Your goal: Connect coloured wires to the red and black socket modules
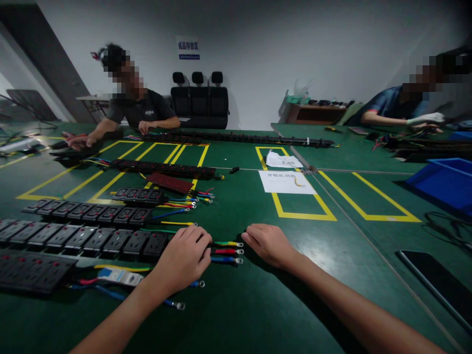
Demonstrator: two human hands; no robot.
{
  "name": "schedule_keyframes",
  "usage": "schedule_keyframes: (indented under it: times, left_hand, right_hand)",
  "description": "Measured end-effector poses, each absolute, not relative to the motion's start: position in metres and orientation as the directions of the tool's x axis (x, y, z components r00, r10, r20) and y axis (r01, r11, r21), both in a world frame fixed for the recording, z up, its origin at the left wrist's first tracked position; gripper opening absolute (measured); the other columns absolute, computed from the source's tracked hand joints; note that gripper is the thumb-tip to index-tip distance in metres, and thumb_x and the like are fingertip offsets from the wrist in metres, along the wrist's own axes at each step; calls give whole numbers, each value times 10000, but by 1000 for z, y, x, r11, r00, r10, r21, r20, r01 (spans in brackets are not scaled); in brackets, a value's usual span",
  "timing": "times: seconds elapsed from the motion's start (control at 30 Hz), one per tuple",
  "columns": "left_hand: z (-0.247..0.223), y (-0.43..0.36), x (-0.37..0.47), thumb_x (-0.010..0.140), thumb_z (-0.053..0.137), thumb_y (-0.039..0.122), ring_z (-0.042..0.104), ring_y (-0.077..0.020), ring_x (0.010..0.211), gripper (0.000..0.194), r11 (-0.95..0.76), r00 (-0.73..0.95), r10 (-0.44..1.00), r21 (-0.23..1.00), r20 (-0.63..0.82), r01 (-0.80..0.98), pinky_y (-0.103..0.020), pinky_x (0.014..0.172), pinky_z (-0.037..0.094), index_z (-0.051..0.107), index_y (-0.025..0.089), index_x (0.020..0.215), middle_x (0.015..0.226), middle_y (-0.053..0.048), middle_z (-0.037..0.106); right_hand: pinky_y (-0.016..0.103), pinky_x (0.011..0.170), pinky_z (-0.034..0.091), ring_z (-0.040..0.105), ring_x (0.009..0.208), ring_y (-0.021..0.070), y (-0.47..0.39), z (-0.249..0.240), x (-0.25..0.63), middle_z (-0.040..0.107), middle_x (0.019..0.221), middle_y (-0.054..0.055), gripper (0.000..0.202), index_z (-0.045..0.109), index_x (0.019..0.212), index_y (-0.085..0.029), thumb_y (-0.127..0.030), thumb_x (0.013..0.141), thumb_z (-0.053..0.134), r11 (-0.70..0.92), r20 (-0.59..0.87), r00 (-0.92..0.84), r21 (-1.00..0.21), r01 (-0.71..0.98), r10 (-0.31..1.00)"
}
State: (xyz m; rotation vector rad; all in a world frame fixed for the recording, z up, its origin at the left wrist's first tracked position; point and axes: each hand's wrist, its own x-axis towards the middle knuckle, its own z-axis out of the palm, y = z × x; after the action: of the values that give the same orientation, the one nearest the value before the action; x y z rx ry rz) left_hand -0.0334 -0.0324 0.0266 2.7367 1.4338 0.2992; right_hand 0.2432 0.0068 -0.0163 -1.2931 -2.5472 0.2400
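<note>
Here, our left hand (184, 255) is curled closed around three wires (224, 251), yellow-green, red and blue, whose lugs (239, 251) poke out to its right. These lie off the end of a long socket strip (79, 237) on the green table (258, 314). Our right hand (271, 246) is folded just beside the lugs; its palm is hidden, so we cannot tell how far its fingers close or whether it holds anything. Nearer us we see another strip (33, 269) and a label (121, 276) among its wires. To our right lie a phone (438, 285) and a blue bin (442, 184). Across from us sits one co-worker (147, 110); another (385, 105), farther right, wears a white glove (426, 119).
</note>
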Motion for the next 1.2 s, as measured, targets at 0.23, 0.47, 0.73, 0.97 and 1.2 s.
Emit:
schedule_keyframes:
  times: [0.23,0.47,0.73,0.97,1.2]
  left_hand:
    - [27,-33,-33,981,538,194,613,-271,1039,154,-570,555,821,122,137,813,-456,960,487,672,178,1056,1100,-98,674]
    - [27,-32,-34,972,544,196,622,-260,1017,148,-578,557,814,135,165,805,-442,956,498,676,184,1039,1081,-90,678]
    - [25,-32,-34,977,537,189,619,-274,1028,160,-578,560,815,132,153,805,-465,956,493,677,174,1052,1090,-99,673]
    - [25,-32,-35,977,531,194,615,-261,1016,159,-585,565,810,136,161,800,-453,955,493,675,178,1044,1087,-94,674]
    - [26,-32,-35,972,547,185,621,-263,1021,142,-581,560,812,134,164,803,-446,964,489,673,186,1038,1083,-88,675]
  right_hand:
    - [303,652,262,517,701,154,7,-13,242,624,771,26,429,617,816,-202,-391,1115,375,576,142,-561,-278,769,816]
    - [297,653,264,507,697,152,7,-14,242,616,761,21,426,614,807,-202,-394,1112,387,577,151,-559,-287,765,815]
    - [300,653,269,506,691,154,7,-14,242,618,763,21,427,614,808,-204,-392,1111,379,582,159,-561,-283,763,813]
    - [298,653,276,506,689,154,7,-14,242,610,751,20,427,609,800,-206,-397,1107,380,580,165,-558,-298,758,813]
    - [299,649,256,498,681,151,7,-15,242,611,750,17,405,602,798,-207,-379,1104,401,582,169,-557,-275,765,813]
